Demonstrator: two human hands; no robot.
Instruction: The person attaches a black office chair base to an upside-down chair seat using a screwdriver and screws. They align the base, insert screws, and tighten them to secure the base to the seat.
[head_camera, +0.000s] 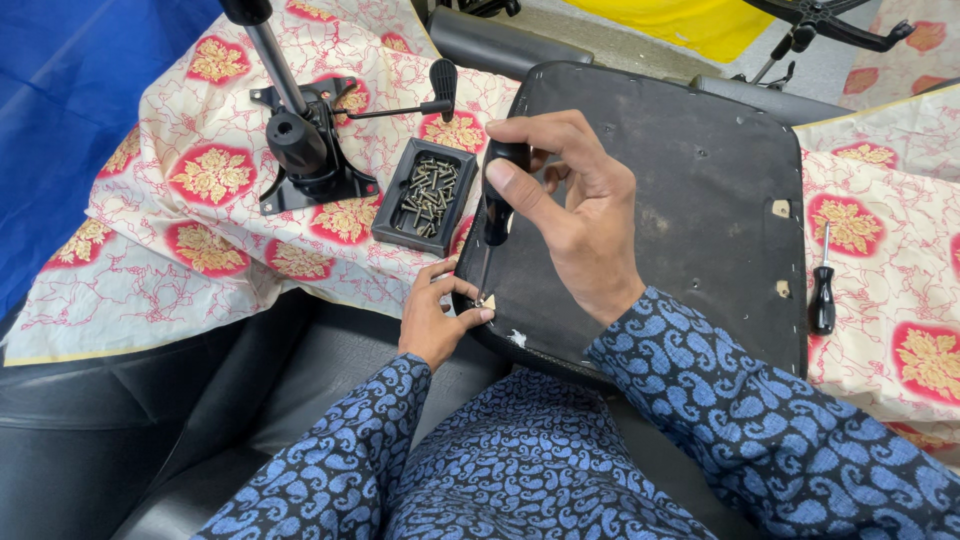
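Note:
My right hand grips the black handle of a screwdriver, held upright with its tip down at the near left corner of a black chair seat underside. My left hand pinches that corner right at the tip, steadying a small screw beside a pale tab there. Both sleeves are dark blue with a paisley pattern.
A black tray of several screws lies left of the seat on a cream and red floral cloth. A black chair tilt mechanism with lever stands beyond it. A second screwdriver lies at the right. Black cushions sit at lower left.

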